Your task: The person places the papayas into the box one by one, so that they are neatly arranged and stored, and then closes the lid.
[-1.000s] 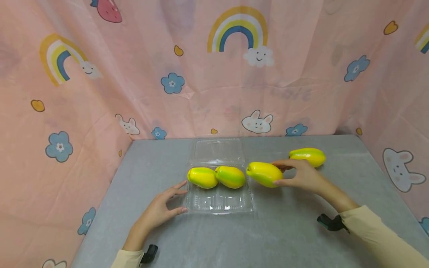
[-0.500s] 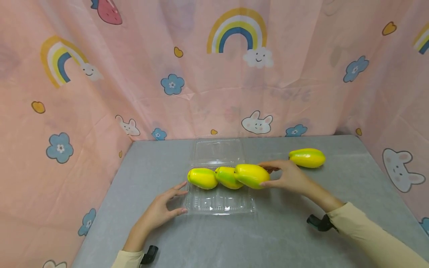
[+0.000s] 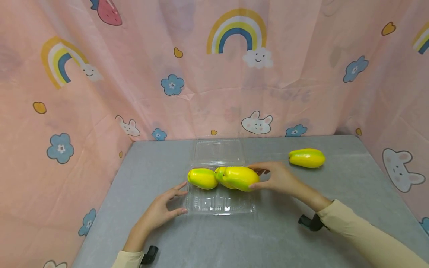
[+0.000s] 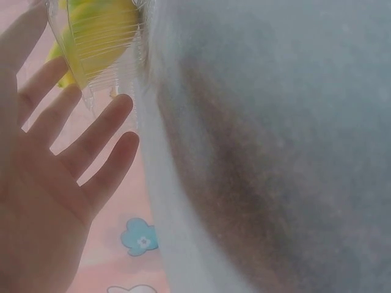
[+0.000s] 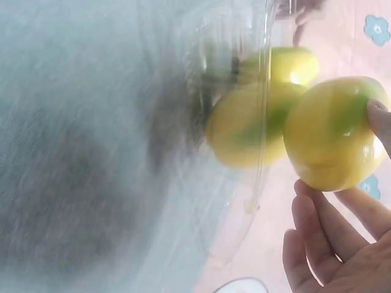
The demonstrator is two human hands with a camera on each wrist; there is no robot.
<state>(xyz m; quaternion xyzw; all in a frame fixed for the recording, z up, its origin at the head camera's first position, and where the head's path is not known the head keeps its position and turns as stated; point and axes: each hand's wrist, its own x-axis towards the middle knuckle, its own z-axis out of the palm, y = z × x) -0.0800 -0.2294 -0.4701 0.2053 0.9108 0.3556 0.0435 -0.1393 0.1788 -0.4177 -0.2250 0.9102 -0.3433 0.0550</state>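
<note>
In the head view my right hand [image 3: 276, 180] pinches a glossy yellow-green papaya [image 3: 241, 178] between thumb and fingers, above the right part of a clear plastic clamshell box [image 3: 219, 213]. The right wrist view shows this papaya [image 5: 333, 134] outside the box wall, higher than the fruit inside. One papaya [image 3: 202, 178] lies in the box's far left; another papaya [image 3: 219, 174] beside it is largely hidden behind the held one. My left hand [image 3: 161, 206] is spread at the box's left edge, its fingertips at the rim. In the left wrist view its fingers [image 4: 101, 131] look extended.
A further papaya [image 3: 307, 158] lies on the grey table [image 3: 207, 242] at the back right. The clear lid [image 3: 218, 150] is folded back toward the pink patterned curtain [image 3: 214, 93] behind. Curtain also hangs at both sides.
My right hand has carried its papaya leftward, from beside the box to over its right part, now covering much of the second papaya. The left hand stays at the box's edge.
</note>
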